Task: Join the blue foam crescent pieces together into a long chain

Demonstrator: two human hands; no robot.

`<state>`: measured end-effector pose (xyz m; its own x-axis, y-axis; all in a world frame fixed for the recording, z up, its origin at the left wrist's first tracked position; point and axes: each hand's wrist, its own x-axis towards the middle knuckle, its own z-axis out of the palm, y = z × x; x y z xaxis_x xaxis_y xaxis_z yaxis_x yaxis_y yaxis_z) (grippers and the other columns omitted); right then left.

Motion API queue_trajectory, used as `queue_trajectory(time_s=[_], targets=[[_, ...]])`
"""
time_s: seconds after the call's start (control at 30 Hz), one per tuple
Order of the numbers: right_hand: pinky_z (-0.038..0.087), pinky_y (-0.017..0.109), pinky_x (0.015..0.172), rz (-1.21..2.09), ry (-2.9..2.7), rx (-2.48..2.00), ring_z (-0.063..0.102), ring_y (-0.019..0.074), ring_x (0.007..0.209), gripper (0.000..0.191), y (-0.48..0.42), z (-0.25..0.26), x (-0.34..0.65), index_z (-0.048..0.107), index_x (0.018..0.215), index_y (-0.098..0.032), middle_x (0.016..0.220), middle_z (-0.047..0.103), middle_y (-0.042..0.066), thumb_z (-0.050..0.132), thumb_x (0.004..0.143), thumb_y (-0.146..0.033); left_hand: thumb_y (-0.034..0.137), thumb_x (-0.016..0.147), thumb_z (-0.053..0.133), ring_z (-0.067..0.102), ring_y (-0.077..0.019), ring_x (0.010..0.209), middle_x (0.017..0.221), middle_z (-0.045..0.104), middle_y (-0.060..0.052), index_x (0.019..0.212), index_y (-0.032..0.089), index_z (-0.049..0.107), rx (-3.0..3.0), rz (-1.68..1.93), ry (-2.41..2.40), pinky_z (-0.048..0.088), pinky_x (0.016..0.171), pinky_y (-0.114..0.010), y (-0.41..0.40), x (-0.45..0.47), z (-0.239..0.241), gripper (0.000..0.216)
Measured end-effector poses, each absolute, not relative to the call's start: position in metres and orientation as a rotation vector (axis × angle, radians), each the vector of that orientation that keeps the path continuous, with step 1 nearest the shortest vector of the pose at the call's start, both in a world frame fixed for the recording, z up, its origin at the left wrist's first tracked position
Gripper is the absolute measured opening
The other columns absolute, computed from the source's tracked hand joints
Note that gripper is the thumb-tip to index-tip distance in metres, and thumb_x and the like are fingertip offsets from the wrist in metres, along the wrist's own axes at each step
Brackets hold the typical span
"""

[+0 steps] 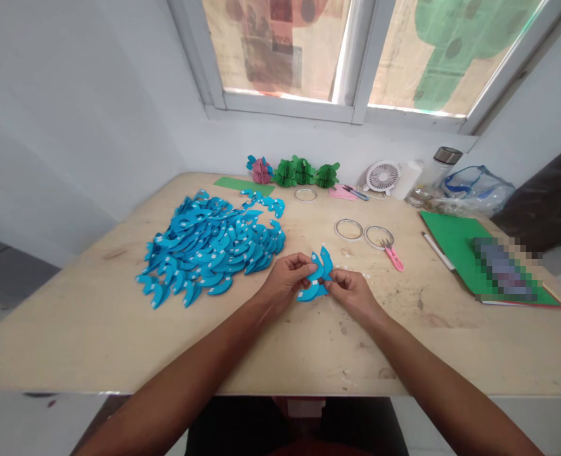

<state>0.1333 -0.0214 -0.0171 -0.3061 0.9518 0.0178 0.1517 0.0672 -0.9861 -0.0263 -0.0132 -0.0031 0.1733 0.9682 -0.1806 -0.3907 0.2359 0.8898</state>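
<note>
My left hand (pixel 287 278) and my right hand (pixel 351 292) meet over the middle of the wooden table (pixel 94 329). Both pinch a small bundle of blue paper cut-outs (pixel 317 278), curved pieces with white tape spots. The left fingers close on the bundle's left side, the right fingers on its lower right. A big heap of the same blue cut-outs (pixel 208 244) lies to the left of my hands.
Tape rings (pixel 348 229) and small pink scissors (pixel 393 254) lie just beyond my right hand. A green folder (pixel 456 244) with a pen sits at the right. Green and pink paper ornaments (pixel 303 172), a small white fan (pixel 382 177) and a bottle stand along the wall.
</note>
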Motion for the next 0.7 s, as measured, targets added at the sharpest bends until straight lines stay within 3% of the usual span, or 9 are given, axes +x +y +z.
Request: queue_trajectory(time_s=[0.13,0.33,0.47,0.7], targets=[[0.024,0.023,0.046,1.325,-1.563,-1.143,0.032,0.0075,0.047,0.029,-0.022,-0.015,0.134,0.051,0.058,-0.017,0.052,0.04,-0.005,0.061,0.072,-0.04,0.027,0.051,0.08,0.049,-0.0064,0.047,0.054,0.055,0.003,0.059,0.014,0.057,0.801,1.184,0.927,0.035,0.042,-0.017,-0.012,-0.026,-0.003,0.028],[0.036,0.023,0.053,1.486,-1.394,-1.103,0.049,0.0106,0.056,0.026,-0.022,-0.016,0.135,0.064,0.073,-0.016,0.063,0.06,0.0,0.063,0.072,-0.042,0.029,0.053,0.079,0.049,-0.0065,0.045,0.055,0.055,0.004,0.065,0.014,0.059,0.819,1.226,0.981,0.037,0.043,-0.018,-0.007,-0.028,-0.012,0.027],[0.034,0.022,0.052,1.509,-1.366,-1.092,0.051,0.0103,0.055,0.024,-0.02,-0.019,0.138,0.068,0.079,-0.014,0.063,0.061,0.001,0.064,0.073,-0.038,0.029,0.054,0.079,0.052,-0.0075,0.047,0.057,0.057,0.003,0.071,0.014,0.06,0.813,1.238,0.97,0.039,0.044,-0.019,-0.006,-0.029,-0.015,0.029],[0.035,0.023,0.052,1.503,-1.374,-1.037,0.05,0.0104,0.055,0.02,-0.021,-0.014,0.137,0.067,0.071,-0.016,0.063,0.062,0.001,0.065,0.071,-0.036,0.033,0.055,0.078,0.056,-0.0107,0.052,0.063,0.06,0.001,0.076,0.015,0.061,0.796,1.21,0.927,0.044,0.048,-0.022,-0.003,-0.031,-0.018,0.032]])
